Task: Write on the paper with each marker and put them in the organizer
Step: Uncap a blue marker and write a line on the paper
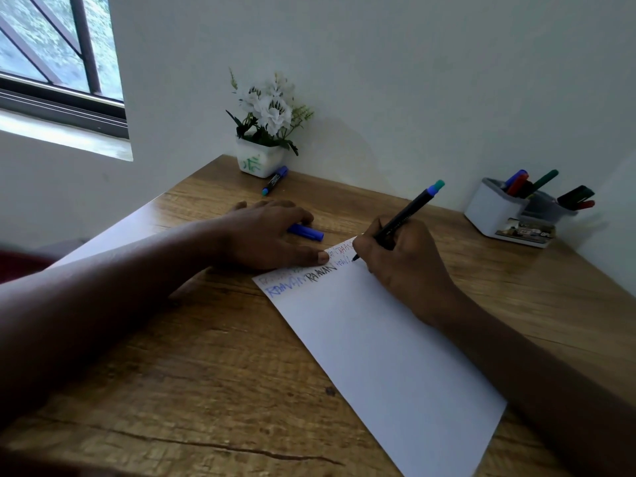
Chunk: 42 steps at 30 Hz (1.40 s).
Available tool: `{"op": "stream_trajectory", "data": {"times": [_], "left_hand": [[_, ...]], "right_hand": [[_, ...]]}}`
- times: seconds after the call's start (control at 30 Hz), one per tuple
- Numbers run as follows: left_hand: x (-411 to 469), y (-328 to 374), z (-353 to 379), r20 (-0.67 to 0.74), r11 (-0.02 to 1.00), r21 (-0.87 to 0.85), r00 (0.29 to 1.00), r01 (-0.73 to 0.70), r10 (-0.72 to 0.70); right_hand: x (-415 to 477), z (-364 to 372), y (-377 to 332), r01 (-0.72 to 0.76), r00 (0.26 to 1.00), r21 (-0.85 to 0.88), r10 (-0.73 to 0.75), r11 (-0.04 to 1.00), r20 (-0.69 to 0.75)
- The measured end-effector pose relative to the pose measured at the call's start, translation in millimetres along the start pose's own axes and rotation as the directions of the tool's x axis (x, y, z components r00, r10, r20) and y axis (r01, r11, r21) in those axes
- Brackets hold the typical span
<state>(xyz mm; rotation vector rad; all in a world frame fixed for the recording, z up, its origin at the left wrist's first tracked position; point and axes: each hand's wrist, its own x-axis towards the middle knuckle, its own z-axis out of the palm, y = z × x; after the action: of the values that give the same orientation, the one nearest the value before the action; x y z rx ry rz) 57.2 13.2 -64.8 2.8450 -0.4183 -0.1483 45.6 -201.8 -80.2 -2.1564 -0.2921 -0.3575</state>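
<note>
**Bare forearms across the wood, marker tip on the paper**

Closest to me, two bare forearms reach in from the lower corners, both cut off by the frame. They lie over a tabletop (206, 373) of rough brown wood grain with a dark crack running near its front edge. A plain white paper (389, 356) lies slantwise on the wood, its near end cut off at the bottom.

The left hand (265, 232) lies flat with its fingers straight and its thumb pressing the sheet's far edge. A smooth blue cap (309, 233) rests on the wood, half hidden under the fingertips. The right hand (399, 263) grips a marker (402, 218), a slim black barrel with a blue band and a teal end. It is tilted, with its tip touching the paper near the far corner. Block letters in blue, black and red run along that far edge, and the palest ones are too faint to read.

A second marker (274, 181) lies beside a square white flower pot (258, 161) against the wall. Far right stands the boxy white-and-grey organizer (499, 211), with several capped pens (543, 182) leaning in it. What sits in its low front compartment is too blurred to name.
</note>
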Motion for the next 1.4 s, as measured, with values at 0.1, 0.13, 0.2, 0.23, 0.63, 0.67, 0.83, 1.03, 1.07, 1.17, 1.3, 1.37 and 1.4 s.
{"op": "stream_trajectory", "data": {"times": [0.1, 0.13, 0.2, 0.23, 0.63, 0.67, 0.83, 1.03, 1.07, 1.17, 1.3, 1.37, 1.4], "left_hand": [[1, 0, 0, 0.006, 1.0, 0.007, 1.0, 0.0, 0.0], [1, 0, 0, 0.006, 1.0, 0.007, 1.0, 0.001, -0.001], [1, 1, 0, 0.003, 1.0, 0.011, 1.0, 0.001, -0.001], [1, 0, 0, 0.001, 1.0, 0.015, 1.0, -0.001, 0.001], [1, -2, 1, -0.008, 1.0, 0.004, 1.0, -0.008, 0.008], [1, -2, 1, -0.008, 1.0, 0.004, 1.0, -0.009, 0.009], [1, -3, 1, -0.018, 1.0, 0.004, 1.0, -0.016, 0.016], [0, -4, 1, -0.046, 0.999, -0.03, 0.999, -0.028, 0.026], [-1, -4, 2, -0.079, 0.997, -0.062, 0.996, -0.037, 0.032], [-1, -7, 6, -0.239, 0.983, -0.147, 0.968, -0.11, 0.073], [4, -8, 7, -0.334, 0.989, -0.063, 0.937, -0.131, 0.103], [7, -10, 8, -0.367, 0.989, -0.078, 0.926, -0.125, 0.087], [7, -11, 8, -0.397, 0.986, -0.107, 0.915, -0.129, 0.076]], "right_hand": [[-1, 1, 0, -0.002, 1.0, -0.005, 0.003, 1.0, 0.027], [-1, 1, 0, 0.0, 1.0, -0.009, 0.0, 1.0, 0.02], [0, 0, 0, -0.019, 0.999, 0.0, 0.019, 1.0, -0.029], [0, -1, 1, -0.034, 0.998, 0.015, 0.035, 0.999, -0.047], [-3, -1, -3, -0.028, 1.0, 0.029, 0.028, 0.999, 0.014], [-3, 0, -3, -0.025, 1.0, 0.026, 0.025, 0.999, 0.015], [-1, 0, 0, -0.02, 0.999, -0.004, 0.02, 1.0, -0.041], [3, -2, 6, -0.14, 0.985, 0.238, 0.159, 0.961, -0.062], [5, -5, 6, -0.157, 0.98, 0.341, 0.189, 0.927, -0.061], [7, -12, 7, -0.176, 0.978, 0.574, 0.21, 0.8, 0.007], [8, -20, 7, -0.206, 0.978, 0.615, 0.18, 0.761, 0.106], [7, -23, 6, -0.218, 0.976, 0.597, 0.178, 0.772, 0.126], [6, -23, 6, -0.218, 0.976, 0.596, 0.175, 0.773, 0.129]]}}
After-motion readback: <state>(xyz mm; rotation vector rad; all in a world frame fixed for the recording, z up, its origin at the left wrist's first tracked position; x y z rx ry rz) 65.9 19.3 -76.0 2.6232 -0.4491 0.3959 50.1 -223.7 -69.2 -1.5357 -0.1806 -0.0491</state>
